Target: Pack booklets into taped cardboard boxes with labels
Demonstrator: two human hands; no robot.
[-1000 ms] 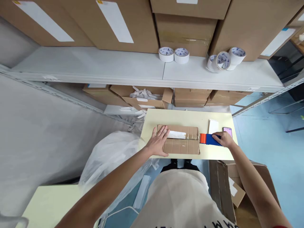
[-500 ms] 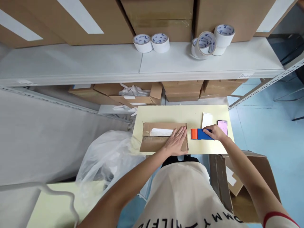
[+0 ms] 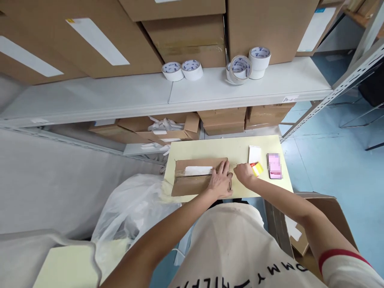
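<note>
While the left hand lies over the right end of a brown cardboard box, its fingers are loosely spread and slightly bent, resting on the top without closing round it. The box lies flat on the near left part of the pale yellow bench, with a white label on its top. Just beyond its right end, the right hand is curled nearly into a fist; its fingertips are hidden, so I cannot tell what it has hold of. A yellow and red item shows at the far side of its wrist. Beyond that lies a flat white piece, and a phone with a blurred pink screen rests farther right. On the far shelf stand white-sided tape rolls, and left of the bench bulges a clear plastic bag.
</note>
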